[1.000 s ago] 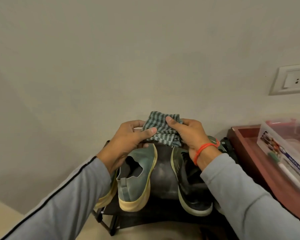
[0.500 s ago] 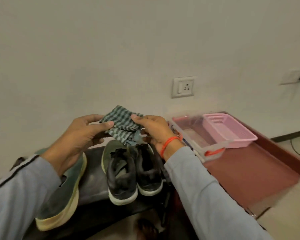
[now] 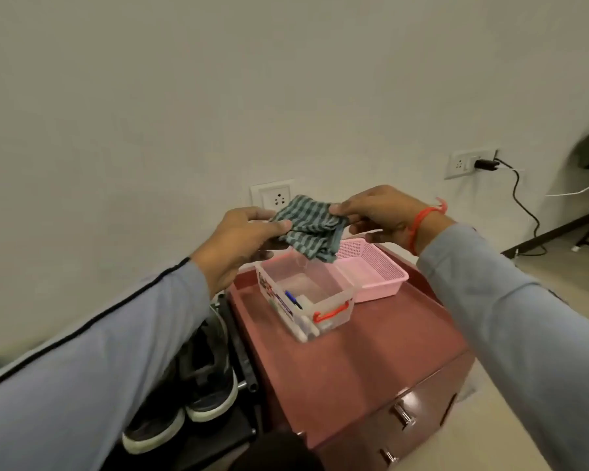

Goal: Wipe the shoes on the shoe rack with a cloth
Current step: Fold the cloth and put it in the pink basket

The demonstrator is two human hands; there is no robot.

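A green checked cloth [image 3: 308,229] hangs bunched between my two hands, in the air above the red cabinet. My left hand [image 3: 242,243] pinches its left edge with thumb and fingers. My right hand [image 3: 378,212], with an orange band at the wrist, pinches its right edge. Down at the lower left, a pair of dark sneakers with white soles [image 3: 198,396] sits on the black shoe rack [image 3: 247,368], partly hidden by my left sleeve.
A red cabinet [image 3: 371,368] with drawers stands right of the rack. On it are a clear plastic box [image 3: 334,311] holding pens and a pink basket [image 3: 374,270]. Wall sockets [image 3: 274,198] and a plugged black cable [image 3: 521,205] are behind.
My view has swung right, from over the shoe rack to over the red cabinet. Both hands have kept hold of the cloth and now carry it above the clear box and pink basket.
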